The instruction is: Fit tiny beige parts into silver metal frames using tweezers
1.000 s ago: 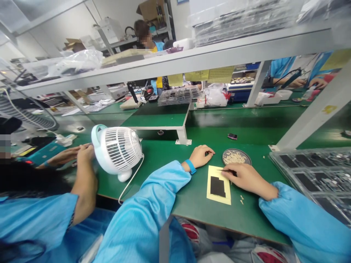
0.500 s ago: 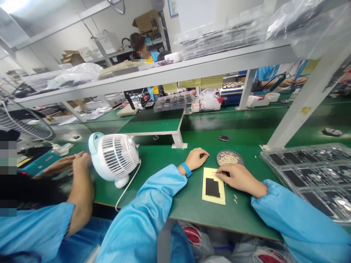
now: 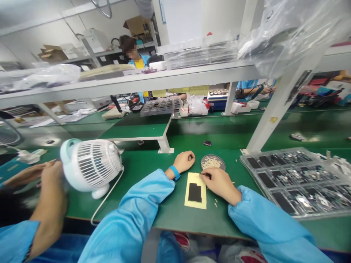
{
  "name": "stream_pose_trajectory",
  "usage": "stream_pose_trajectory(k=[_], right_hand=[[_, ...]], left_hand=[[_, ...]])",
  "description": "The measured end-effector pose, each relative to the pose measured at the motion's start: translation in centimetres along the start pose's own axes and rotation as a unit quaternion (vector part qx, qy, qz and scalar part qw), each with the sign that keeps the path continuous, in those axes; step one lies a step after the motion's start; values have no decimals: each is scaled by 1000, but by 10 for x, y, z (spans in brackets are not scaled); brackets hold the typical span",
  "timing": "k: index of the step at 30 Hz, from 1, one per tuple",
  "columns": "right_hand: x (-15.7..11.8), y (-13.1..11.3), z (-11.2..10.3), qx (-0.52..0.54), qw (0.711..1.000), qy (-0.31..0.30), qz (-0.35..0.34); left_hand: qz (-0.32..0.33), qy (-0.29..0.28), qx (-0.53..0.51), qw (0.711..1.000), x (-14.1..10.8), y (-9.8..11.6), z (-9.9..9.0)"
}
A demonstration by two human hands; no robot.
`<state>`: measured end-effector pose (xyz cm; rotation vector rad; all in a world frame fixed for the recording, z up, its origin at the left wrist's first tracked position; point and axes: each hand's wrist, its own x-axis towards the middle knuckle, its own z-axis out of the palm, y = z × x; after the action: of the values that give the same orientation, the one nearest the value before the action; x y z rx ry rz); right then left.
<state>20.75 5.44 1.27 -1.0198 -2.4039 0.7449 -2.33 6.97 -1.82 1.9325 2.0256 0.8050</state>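
Observation:
My left hand (image 3: pixel 184 160), with a blue band at its wrist, rests on the green bench with curled fingers. What they hold, if anything, is hidden. Over the top right edge of a yellow sheet (image 3: pixel 187 201), my right hand (image 3: pixel 218 181) has thumb and fingers pinched together; something thin and dark shows there, too small to name. On the sheet lies a black flat piece (image 3: pixel 195 193) with a stepped outline. Just behind my right hand stands a round grey dish (image 3: pixel 221 163) of small pale pieces (image 3: pixel 212 160). A few loose pale pieces (image 3: pixel 216 202) lie right of the sheet.
A white fan (image 3: pixel 93 164) with its cord stands left, beside a co-worker's arms (image 3: pixel 49 197). Clear plastic trays (image 3: pixel 270 197) of dark screens and small parts lie right. A white shelf frame (image 3: pixel 192 75) crosses above the bench. A small dark device (image 3: pixel 207 143) lies behind the dish.
The whole view has shifted, so the bench items appear further left. My right hand stays at the sheet's top right, its fingers curled a little tighter. My left hand still rests beside it.

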Motion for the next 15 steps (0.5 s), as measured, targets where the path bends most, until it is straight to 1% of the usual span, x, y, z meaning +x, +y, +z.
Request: stream_pose_trajectory(k=[3,5,8,10,12,15], right_hand=[[3,3,1,82,994,57,-42],[5,4,-1,128,986,90,-60],[7,2,-7,170,975,121,-79],[7,1,-11,179,969,137,-97],[7,0,-15,173,967,152,-112],[5,1,-17,153,967,170,-114]], left_hand=[[-34,-3,2,999,27,7,11],[-39,2,0,999,49,12,21],[-36,17,9,999,81,23,39],[-40,25,20,999,96,29,49],[-49,32,26,998,107,33,57],[-58,46,15,997,115,31,60]])
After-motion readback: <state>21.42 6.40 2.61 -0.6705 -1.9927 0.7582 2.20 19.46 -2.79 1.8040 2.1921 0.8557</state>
